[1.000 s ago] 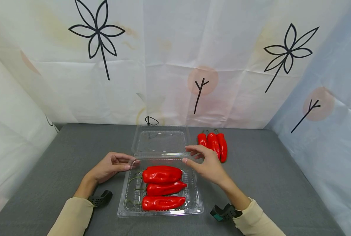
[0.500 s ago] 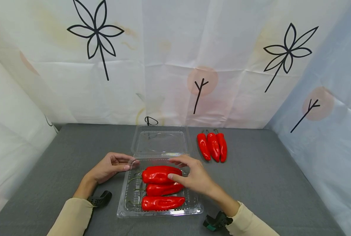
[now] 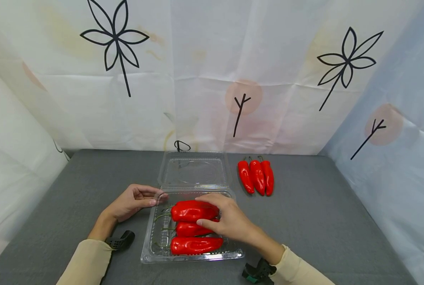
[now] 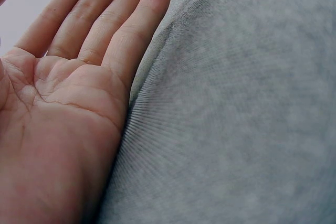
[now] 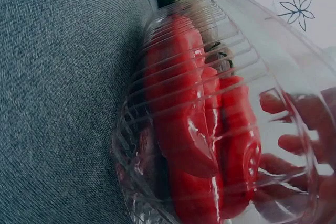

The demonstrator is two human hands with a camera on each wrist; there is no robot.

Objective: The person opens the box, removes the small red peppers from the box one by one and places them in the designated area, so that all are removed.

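A clear plastic clamshell container (image 3: 149, 253) lies with its lid (image 3: 195, 170) folded back. Inside it are three red peppers, lying crosswise with green stems to the left: the far one (image 3: 188, 211), the middle one (image 3: 188, 228) and the near one (image 3: 196, 246). My right hand (image 3: 229, 217) is over the right end of the far pepper, its fingers and thumb spread to either side. In the right wrist view, those fingers (image 5: 283, 142) show through the clear wall beside the peppers. My left hand (image 3: 133, 201) has its fingers fairly straight, fingertips at the container's far left corner.
Three more red peppers (image 3: 257, 177) lie side by side on the grey tabletop (image 3: 304, 213), right of the lid. A patterned white curtain (image 3: 205, 79) stands behind the table and along both sides. Black bands sit near both wrists.
My right hand has moved left and toward me, from beside the container's far right corner to over the far pepper. My left hand and the peppers have stayed in place.
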